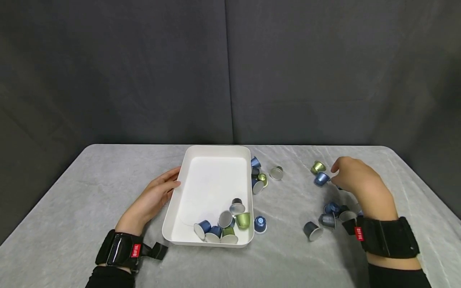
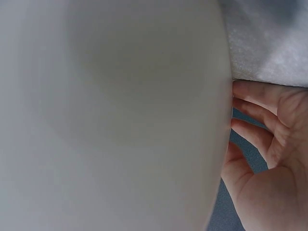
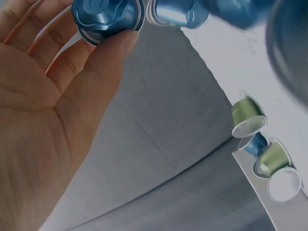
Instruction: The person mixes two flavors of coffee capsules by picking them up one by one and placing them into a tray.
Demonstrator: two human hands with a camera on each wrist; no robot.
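Observation:
A white tray (image 1: 212,176) stands mid-table with several blue, green and silver capsules (image 1: 225,226) heaped in its near right corner. My left hand (image 1: 172,181) lies flat on the cloth, its straight fingers (image 2: 250,108) touching the tray's left wall (image 2: 120,120). Out to the right, my right hand (image 1: 336,176) hovers low among loose capsules. The right wrist view shows its thumb and fingers (image 3: 91,36) pinching a blue capsule (image 3: 106,17); from the head view my hand hides that capsule. Another blue capsule (image 1: 320,179) and a green one (image 1: 318,166) lie just left of the fingertips.
More capsules lie against the tray's right wall (image 1: 257,176), with a silver one (image 1: 276,173) beside them and a blue one (image 1: 260,224) near the front corner. A cluster (image 1: 329,218) sits under my right wrist. Grey cloth (image 1: 90,180) covers the table; a dark curtain hangs behind.

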